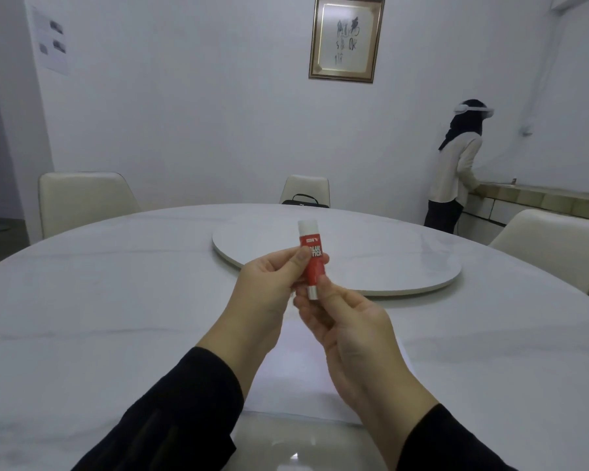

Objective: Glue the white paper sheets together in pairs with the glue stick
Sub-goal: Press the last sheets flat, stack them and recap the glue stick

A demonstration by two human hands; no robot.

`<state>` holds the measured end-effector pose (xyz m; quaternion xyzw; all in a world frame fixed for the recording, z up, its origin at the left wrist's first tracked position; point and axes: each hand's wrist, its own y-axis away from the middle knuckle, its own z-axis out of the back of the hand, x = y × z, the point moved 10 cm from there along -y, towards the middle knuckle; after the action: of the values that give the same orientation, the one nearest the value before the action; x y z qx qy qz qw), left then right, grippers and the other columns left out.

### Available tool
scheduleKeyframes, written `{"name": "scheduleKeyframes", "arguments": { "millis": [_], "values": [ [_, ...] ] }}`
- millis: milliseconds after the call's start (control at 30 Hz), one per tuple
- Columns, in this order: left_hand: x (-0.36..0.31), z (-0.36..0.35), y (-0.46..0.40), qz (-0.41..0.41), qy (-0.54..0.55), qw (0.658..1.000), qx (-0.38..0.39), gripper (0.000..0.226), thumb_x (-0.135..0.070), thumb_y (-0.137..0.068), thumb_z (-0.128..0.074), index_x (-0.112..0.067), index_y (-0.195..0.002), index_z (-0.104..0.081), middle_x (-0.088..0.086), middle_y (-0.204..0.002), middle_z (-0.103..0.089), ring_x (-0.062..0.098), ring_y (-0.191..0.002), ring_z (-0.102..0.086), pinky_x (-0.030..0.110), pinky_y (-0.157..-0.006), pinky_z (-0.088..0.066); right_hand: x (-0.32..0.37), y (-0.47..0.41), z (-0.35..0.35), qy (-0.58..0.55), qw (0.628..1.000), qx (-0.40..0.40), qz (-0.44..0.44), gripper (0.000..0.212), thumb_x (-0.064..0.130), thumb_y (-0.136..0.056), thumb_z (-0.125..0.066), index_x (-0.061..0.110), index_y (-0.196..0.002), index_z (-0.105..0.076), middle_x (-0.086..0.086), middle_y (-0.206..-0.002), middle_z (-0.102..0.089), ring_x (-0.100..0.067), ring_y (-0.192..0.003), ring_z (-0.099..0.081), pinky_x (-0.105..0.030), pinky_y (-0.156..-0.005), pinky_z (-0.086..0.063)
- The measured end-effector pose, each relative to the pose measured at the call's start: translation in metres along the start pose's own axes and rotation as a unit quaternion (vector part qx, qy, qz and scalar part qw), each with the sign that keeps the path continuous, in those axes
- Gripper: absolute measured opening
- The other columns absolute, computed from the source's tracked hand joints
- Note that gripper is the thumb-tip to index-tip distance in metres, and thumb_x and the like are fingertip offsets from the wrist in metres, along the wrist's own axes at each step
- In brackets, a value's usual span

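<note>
A red glue stick [313, 263] with a white cap on top is held upright above the table, in front of me. My left hand [269, 294] pinches its red body between thumb and fingers. My right hand [340, 331] grips its white bottom end from below. White paper sheets [293, 379] lie flat on the table near its front edge, partly hidden under both forearms.
The round white marble table [99, 317] carries a raised turntable [388, 263] at its middle. Cream chairs [82, 202] stand around the far side, one with a black bag [305, 200]. A person [456, 171] stands at a counter at the far right.
</note>
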<state>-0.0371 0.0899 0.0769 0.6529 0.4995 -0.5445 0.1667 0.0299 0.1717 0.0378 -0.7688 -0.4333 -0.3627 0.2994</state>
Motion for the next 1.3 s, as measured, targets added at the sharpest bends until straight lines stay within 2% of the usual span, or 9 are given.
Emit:
{"name": "scheduleKeyframes", "arguments": {
  "millis": [200, 367, 500, 600, 800, 933, 1100, 1200, 1300],
  "values": [
    [0.003, 0.002, -0.001, -0.009, -0.016, 0.999, -0.026, 0.020, -0.032, -0.072, -0.067, -0.016, -0.078, -0.076, 0.004, -0.087, -0.076, 0.014, -0.077, -0.069, 0.024, -0.069, -0.055, 0.024, -0.001, 0.015, 0.189, 0.974, -0.085, 0.087, 0.044, 0.021, -0.054, -0.089, 0.015, -0.089, -0.064, 0.007, -0.064, -0.069, -0.007, -0.061, -0.067, -0.017, -0.052, -0.051],
    [-0.004, 0.036, -0.012, -0.012, 0.021, 0.996, -0.082, 0.018, -0.023, -0.087, -0.059, -0.009, -0.087, -0.072, 0.004, -0.088, -0.075, 0.014, -0.081, -0.068, 0.028, -0.076, -0.050, 0.056, -0.041, 0.043, 0.257, 0.954, -0.139, 0.066, 0.020, 0.025, -0.087, -0.065, 0.013, -0.103, -0.062, -0.002, -0.089, -0.067, -0.015, -0.074, -0.063, -0.028, -0.064, -0.054],
    [0.003, 0.035, -0.017, 0.013, 0.009, 0.998, -0.064, 0.019, -0.018, -0.094, -0.051, -0.008, -0.094, -0.068, 0.003, -0.087, -0.075, 0.013, -0.077, -0.069, 0.025, -0.068, -0.053, 0.035, -0.086, 0.021, 0.620, 0.782, -0.029, 0.058, 0.036, 0.017, -0.093, -0.053, 0.020, -0.129, -0.053, -0.002, -0.126, -0.056, -0.019, -0.105, -0.055, -0.028, -0.083, -0.047],
    [0.004, 0.031, -0.019, 0.024, 0.015, 0.999, -0.046, 0.020, -0.016, -0.094, -0.050, -0.005, -0.094, -0.067, 0.005, -0.084, -0.075, 0.015, -0.073, -0.070, 0.023, -0.060, -0.055, -0.007, -0.102, -0.007, 0.723, 0.679, 0.112, 0.068, 0.046, 0.017, -0.097, -0.047, 0.024, -0.141, -0.040, 0.000, -0.149, -0.038, -0.020, -0.133, -0.038, -0.032, -0.110, -0.031],
    [0.004, 0.028, -0.020, 0.024, 0.000, 0.999, -0.034, 0.020, -0.014, -0.094, -0.049, -0.003, -0.093, -0.067, 0.007, -0.083, -0.075, 0.017, -0.073, -0.070, 0.026, -0.062, -0.057, -0.038, -0.104, -0.009, 0.755, 0.636, 0.134, 0.094, 0.019, 0.010, -0.088, -0.051, 0.009, -0.103, -0.065, -0.009, -0.104, -0.064, -0.026, -0.093, -0.060, -0.033, -0.080, -0.049],
    [0.005, 0.024, -0.019, 0.020, -0.021, 0.999, -0.021, 0.021, -0.016, -0.094, -0.050, -0.005, -0.095, -0.067, 0.005, -0.086, -0.075, 0.016, -0.077, -0.070, 0.027, -0.068, -0.056, -0.027, -0.108, -0.006, 0.716, 0.674, 0.067, 0.166, 0.022, 0.002, -0.086, -0.054, 0.011, -0.104, -0.064, -0.008, -0.098, -0.062, -0.023, -0.086, -0.057, -0.026, -0.071, -0.041],
    [0.007, 0.019, -0.017, 0.026, -0.018, 0.999, -0.004, 0.021, -0.014, -0.094, -0.048, -0.005, -0.094, -0.067, 0.005, -0.083, -0.075, 0.016, -0.074, -0.071, 0.024, -0.063, -0.057, -0.037, -0.120, 0.015, 0.713, 0.693, 0.051, 0.086, 0.019, 0.011, -0.087, -0.057, 0.016, -0.106, -0.061, -0.006, -0.107, -0.060, -0.014, -0.079, -0.053, -0.021, -0.069, -0.039],
    [0.010, 0.015, -0.015, 0.038, -0.016, 0.999, 0.010, 0.023, -0.014, -0.095, -0.048, -0.006, -0.089, -0.069, 0.006, -0.081, -0.075, 0.018, -0.074, -0.071, 0.023, -0.060, -0.055, 0.006, -0.114, 0.025, 0.569, 0.814, -0.034, 0.112, 0.024, 0.011, -0.089, -0.058, 0.014, -0.112, -0.062, -0.004, -0.100, -0.062, -0.011, -0.084, -0.060, -0.023, -0.072, -0.049],
    [0.013, 0.011, -0.011, 0.047, -0.021, 0.998, 0.020, 0.021, -0.016, -0.095, -0.048, -0.006, -0.097, -0.067, 0.006, -0.085, -0.075, 0.019, -0.077, -0.072, 0.023, -0.061, -0.055, 0.060, -0.094, 0.026, 0.231, 0.962, -0.063, 0.132, 0.030, 0.011, -0.085, -0.067, 0.005, -0.113, -0.059, -0.008, -0.090, -0.068, -0.020, -0.082, -0.068, -0.029, -0.075, -0.055]
  ]
}}
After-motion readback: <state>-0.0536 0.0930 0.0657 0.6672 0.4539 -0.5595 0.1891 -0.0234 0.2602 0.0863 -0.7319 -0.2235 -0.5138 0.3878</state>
